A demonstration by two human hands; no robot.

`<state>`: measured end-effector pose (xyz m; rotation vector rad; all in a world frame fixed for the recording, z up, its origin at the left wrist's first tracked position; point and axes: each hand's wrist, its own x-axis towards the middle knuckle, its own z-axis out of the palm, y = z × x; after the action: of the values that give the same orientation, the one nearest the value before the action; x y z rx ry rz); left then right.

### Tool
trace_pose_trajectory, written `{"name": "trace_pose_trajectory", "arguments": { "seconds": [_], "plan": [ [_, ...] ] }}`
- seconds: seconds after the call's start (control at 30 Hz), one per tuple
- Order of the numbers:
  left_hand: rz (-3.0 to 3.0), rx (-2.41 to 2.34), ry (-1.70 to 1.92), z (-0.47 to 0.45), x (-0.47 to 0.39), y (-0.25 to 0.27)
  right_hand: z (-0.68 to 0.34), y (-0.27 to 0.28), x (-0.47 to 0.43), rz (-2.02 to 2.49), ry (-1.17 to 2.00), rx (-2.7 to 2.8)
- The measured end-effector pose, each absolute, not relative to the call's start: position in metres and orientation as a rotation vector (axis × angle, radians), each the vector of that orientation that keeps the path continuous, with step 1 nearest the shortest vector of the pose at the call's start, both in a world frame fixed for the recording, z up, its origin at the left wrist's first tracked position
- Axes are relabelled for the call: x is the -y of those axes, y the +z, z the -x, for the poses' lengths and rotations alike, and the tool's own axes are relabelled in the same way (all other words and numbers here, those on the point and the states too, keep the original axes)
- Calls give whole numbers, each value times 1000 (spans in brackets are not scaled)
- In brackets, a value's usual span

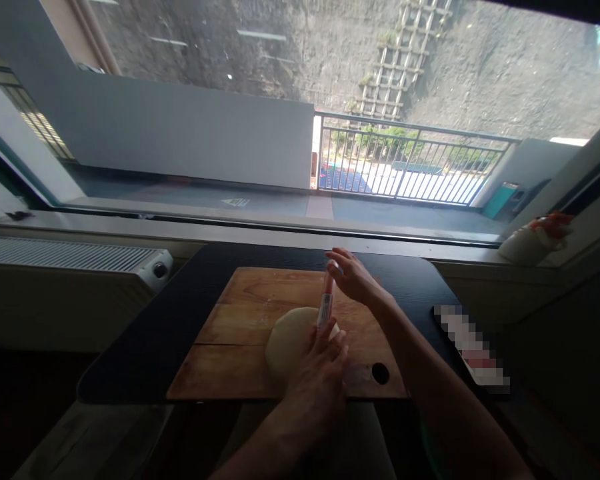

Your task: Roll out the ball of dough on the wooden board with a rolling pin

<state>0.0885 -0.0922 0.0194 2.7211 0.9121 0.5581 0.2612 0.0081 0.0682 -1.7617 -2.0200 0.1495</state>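
Observation:
A pale round of dough (pixel 290 340) lies flattened on the wooden cutting board (pixel 220 327). Across its right side rests a slim reddish cylinder with a printed label (pixel 325 301), lying like a rolling pin and pointing away from me. My left hand (pixel 325 363) covers the near end of the cylinder, its fingers bent over it above the dough's right edge. At the far end, my right hand (pixel 353 275) has its fingertips curled around the cylinder's tip, beyond the dough. The contact under my left palm is hidden.
The board lies on a dark table (pixel 145 340) by a large window. On the table's right edge is a flat item with a blurred surface (pixel 473 347). A radiator (pixel 80 263) stands at left, and a white ornament (pixel 527 243) sits on the sill at right.

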Motion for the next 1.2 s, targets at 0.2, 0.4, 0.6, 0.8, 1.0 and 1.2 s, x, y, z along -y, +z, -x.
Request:
{"name": "trace_pose_trajectory", "arguments": {
  "seconds": [0.2, 0.4, 0.6, 0.8, 1.0, 1.2],
  "plan": [
    [-2752, -962, 711, -19, 92, 2, -201, 47, -55, 1673, 164, 2286],
    [-2860, -793, 917, -19, 105, -14, -209, 37, -30, 1650, 88, 2298],
    [-2804, -568, 1181, -24, 106, -21, -243, 30, 15, 1699, 0, 2231],
    [-2632, -947, 1199, 18, 100, -29, -186, 39, -37, 1674, 126, 2346],
    [-2493, -1126, 1372, 29, 108, -36, -174, 42, 5, 1532, 93, 2427],
    [-2411, -1123, 1386, 31, 114, -42, -181, 36, 51, 1601, 89, 2424]
  ]
}}
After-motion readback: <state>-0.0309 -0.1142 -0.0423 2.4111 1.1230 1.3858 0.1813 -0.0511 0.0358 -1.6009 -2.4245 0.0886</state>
